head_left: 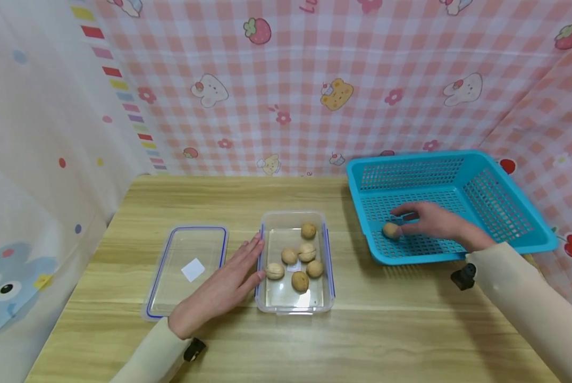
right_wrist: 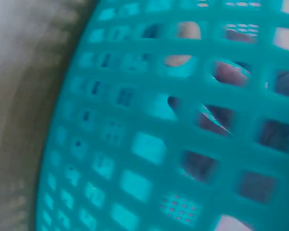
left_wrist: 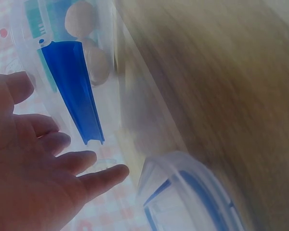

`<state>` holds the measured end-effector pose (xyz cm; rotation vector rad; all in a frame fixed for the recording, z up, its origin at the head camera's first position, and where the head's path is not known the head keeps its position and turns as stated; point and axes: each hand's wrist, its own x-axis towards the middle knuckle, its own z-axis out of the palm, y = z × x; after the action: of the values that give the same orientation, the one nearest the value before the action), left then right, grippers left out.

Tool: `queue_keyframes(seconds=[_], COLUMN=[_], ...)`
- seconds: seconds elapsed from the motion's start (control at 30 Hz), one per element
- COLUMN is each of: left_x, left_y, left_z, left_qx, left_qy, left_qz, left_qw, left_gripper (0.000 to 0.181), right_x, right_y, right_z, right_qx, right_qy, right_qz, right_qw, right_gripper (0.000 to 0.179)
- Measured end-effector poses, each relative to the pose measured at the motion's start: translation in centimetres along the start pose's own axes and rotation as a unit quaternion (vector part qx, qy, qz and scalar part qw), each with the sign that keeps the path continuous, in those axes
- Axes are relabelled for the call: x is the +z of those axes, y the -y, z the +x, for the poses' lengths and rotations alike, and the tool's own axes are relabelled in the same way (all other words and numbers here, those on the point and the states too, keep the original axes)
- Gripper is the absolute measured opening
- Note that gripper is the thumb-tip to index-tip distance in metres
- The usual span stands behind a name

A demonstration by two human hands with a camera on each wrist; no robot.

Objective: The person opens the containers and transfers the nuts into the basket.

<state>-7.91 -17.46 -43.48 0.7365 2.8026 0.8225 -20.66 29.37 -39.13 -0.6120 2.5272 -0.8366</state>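
In the head view several walnuts [head_left: 300, 282] lie in a clear plastic box [head_left: 295, 310] with blue clips. My left hand [head_left: 226, 287] rests along its left side, fingers extended, thumb near the rim. The left wrist view shows that hand [left_wrist: 43, 159] beside the box's blue clip [left_wrist: 74, 91]. To the right, my right hand [head_left: 431, 221] reaches into a turquoise basket [head_left: 501, 213]. Its thumb is right at a lone walnut [head_left: 390, 230], with the fingers arched above and a gap beneath them. Through the basket holes, the right wrist view shows parts of the hand and walnut [right_wrist: 188, 30].
Left of the box lies a clear lid [head_left: 171, 287] with a blue seal, partly behind the left hand. All stand on a wood-grain table [head_left: 362, 330]. A pink checked cloth [head_left: 286, 80] hangs behind, touching the back edge.
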Motion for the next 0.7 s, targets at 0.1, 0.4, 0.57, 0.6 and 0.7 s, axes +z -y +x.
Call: queue_keyframes(seconds=[0.1,0.4,0.57,0.6,0.7], left_x=[0.0,0.0,0.1,0.1,0.1], left_y=[0.0,-0.1,0.0,0.0,0.0], left_z=[0.0,0.0,0.0,0.0,0.0], left_qx=[0.003,0.001,0.002,0.001,0.001], left_qy=[-0.003,-0.002,-0.004,-0.004,-0.004], left_qz=[-0.002,-0.004,-0.001,-0.001,-0.005], left_qw=[1.0000,1.0000,1.0000,1.0000,1.0000], left_gripper=[0.067,0.067,0.067,0.067,0.067], right_x=[-0.6,-0.8,-0.2,-0.1,0.4], right_y=[0.6,2.8,4.1,4.4,5.3], right_z=[-0.8,-3.2,-4.3,-4.5,-5.0], right_qx=[0.000,-0.019,-0.033,-0.035,-0.025], right_qy=[-0.014,-0.082,-0.124,-0.132,-0.162], right_qz=[0.003,0.006,0.016,0.018,0.030], right_qw=[0.9999,0.9964,0.9916,0.9904,0.9861], right_gripper=[0.053,0.047,0.043,0.042,0.040])
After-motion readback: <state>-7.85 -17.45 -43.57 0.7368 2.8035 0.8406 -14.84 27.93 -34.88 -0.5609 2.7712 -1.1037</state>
